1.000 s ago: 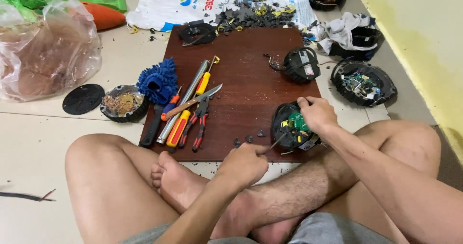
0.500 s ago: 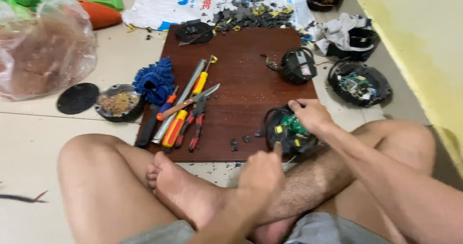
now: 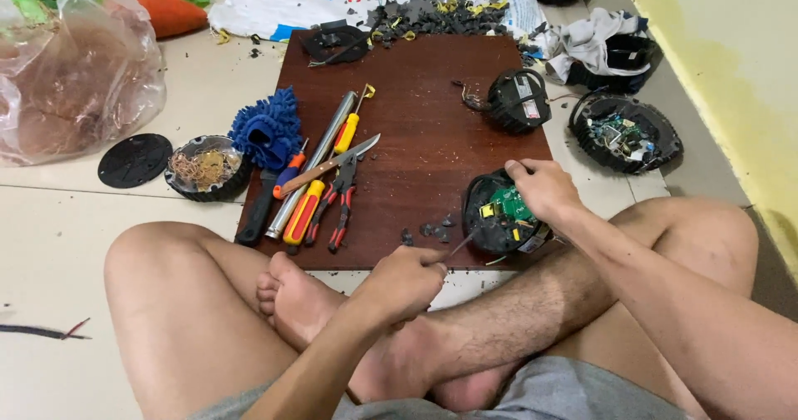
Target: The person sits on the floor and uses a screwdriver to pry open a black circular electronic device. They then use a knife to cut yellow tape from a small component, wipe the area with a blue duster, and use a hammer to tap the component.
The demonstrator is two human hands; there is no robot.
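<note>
Mid-teardown: left hand clenched on thin tool, right hand grasping opened round device; circuit board still seated.

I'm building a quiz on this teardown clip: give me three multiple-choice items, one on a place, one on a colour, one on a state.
1. Where does the open round unit with the circuit board lie?
A. on the wooden board's near right corner
B. inside the plastic bag
C. on the white sack

2. What colour is the mop head?
A. red
B. blue
C. white

3. What is the left hand doing?
A. lying flat and empty
B. gripping a thin tool
C. holding the pliers

Answers: 1 A, it sits on the board under the right hand. 2 B, its fluffy pile is blue. 3 B, the fist closes on a tool pointing at the unit.
</note>
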